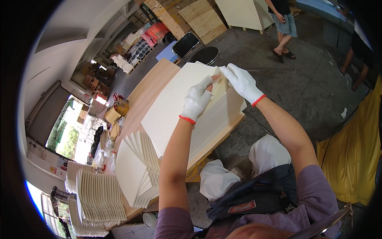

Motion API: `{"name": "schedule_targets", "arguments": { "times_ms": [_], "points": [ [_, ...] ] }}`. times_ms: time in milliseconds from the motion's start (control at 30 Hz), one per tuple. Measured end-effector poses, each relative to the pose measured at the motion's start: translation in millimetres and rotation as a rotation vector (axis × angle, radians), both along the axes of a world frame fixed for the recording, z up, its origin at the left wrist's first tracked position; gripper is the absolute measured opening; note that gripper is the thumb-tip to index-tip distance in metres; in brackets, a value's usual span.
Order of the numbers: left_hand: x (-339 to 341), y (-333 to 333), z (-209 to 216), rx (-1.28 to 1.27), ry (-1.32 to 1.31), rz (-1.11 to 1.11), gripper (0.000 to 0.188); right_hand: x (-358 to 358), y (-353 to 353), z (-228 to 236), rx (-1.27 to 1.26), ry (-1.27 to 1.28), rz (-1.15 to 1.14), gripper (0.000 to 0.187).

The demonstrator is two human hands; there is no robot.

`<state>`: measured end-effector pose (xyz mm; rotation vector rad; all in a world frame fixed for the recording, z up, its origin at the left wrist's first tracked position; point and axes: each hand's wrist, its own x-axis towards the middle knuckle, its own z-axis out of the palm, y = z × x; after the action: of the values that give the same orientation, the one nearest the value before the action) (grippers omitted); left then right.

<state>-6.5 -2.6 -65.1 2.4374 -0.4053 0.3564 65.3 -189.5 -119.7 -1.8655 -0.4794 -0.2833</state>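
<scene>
In the head view, large flat cream sheets (169,115) lie on the long wood-grain table (153,79). Toward its far right side, the left white-knit-gloved hand (197,97) and right white-knit-gloved hand (241,81) curl at the sheets' edge; I cannot tell whether either grips. Fanned cream panels (135,167) cover the table's near end.

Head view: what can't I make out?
In the head view:
- Pale wooden tabletop: partly hidden under flat cream sheets.
- Right hand in white glove: palm hidden by its back.
- Person in light blue shorts: head cut off by top edge.
- Distant pale stacks: contents too small to identify.
</scene>
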Motion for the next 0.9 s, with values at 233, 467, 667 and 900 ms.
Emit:
{"name": "schedule_targets", "arguments": {
  "times_ms": [233,467,667,900],
  "points": [
    [1,-4,1,0.039,0.124,0.044,0.034,5,1,-7,0.001,-0.023,-0.007,0.055],
    [7,1,-5,-0.003,0.118,0.024,0.037,5,1,-7,0.008,0.003,-0.006,0.056],
    [5,5,-7,0.033,-0.007,0.001,0.036,-2,1,0,0.031,0.059,0.017,0.057],
    [-4,-9,12,0.141,0.152,0.074,0.033,3,-1,-9,0.015,-0.019,-0.027,0.054]
  ]
}}
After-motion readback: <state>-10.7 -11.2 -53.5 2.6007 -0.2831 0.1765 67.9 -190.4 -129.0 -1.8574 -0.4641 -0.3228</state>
